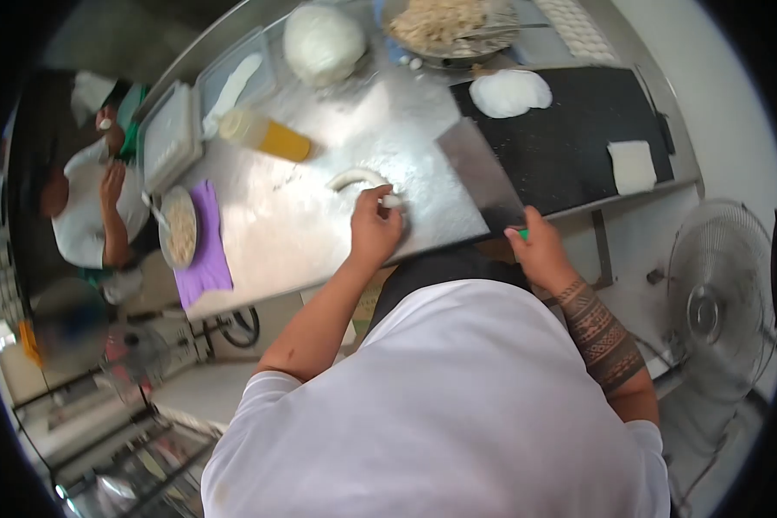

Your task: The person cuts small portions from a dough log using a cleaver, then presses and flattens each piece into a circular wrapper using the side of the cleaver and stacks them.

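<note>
A curved strip of white dough lies on the shiny metal table. My left hand is at its right end, with the fingers closed on a small white piece of dough. Farther right, my right hand grips the green handle of a wide, flat metal blade, which is tilted across the left edge of a black board. On that board lie a round flat dough sheet and a squarish folded one.
A bottle of yellow liquid, a large wrapped white mass, plastic trays, a filled bowl on purple cloth and a pan of shredded food stand around. Another person is at left; a fan stands right.
</note>
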`<act>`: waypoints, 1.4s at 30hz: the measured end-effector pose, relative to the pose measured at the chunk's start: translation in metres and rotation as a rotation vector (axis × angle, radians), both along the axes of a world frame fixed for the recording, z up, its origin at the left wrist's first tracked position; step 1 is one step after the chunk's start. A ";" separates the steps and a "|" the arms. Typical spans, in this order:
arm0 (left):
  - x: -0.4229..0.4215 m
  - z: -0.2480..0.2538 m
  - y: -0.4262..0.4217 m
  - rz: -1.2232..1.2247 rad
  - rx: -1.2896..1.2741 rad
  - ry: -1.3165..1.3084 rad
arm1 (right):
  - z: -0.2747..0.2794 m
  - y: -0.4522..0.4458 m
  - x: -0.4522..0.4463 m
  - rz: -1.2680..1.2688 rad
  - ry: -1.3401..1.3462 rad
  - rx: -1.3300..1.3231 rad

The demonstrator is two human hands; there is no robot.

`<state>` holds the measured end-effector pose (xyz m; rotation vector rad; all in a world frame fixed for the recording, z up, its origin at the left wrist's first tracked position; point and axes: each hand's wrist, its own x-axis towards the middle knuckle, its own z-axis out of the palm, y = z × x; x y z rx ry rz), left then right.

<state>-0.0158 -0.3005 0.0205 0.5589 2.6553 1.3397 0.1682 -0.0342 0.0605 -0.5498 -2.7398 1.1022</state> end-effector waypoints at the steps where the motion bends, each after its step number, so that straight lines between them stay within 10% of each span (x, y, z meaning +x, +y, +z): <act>1: -0.001 0.016 0.024 -0.094 0.017 -0.034 | -0.016 0.010 0.020 -0.125 0.097 -0.035; 4: -0.012 0.019 0.094 -0.539 0.050 0.153 | -0.012 0.028 0.059 -0.493 -0.181 -0.642; 12: -0.011 -0.010 0.213 -1.108 -0.044 0.418 | -0.071 0.003 0.126 -0.818 0.031 -0.873; 18: -0.014 0.023 0.225 -1.189 -0.248 0.567 | -0.087 -0.004 0.153 -0.812 0.063 -0.942; 29: 0.052 -0.005 0.285 -1.262 -0.381 0.618 | 0.055 0.186 0.094 -0.786 0.350 -0.794; 34: 0.058 -0.007 0.300 -1.275 -0.387 0.609 | -0.040 0.210 0.084 -0.880 0.285 -0.972; 42: 0.028 -0.020 0.297 -0.942 0.328 -0.072 | -0.004 0.158 0.119 -0.564 -0.267 -0.761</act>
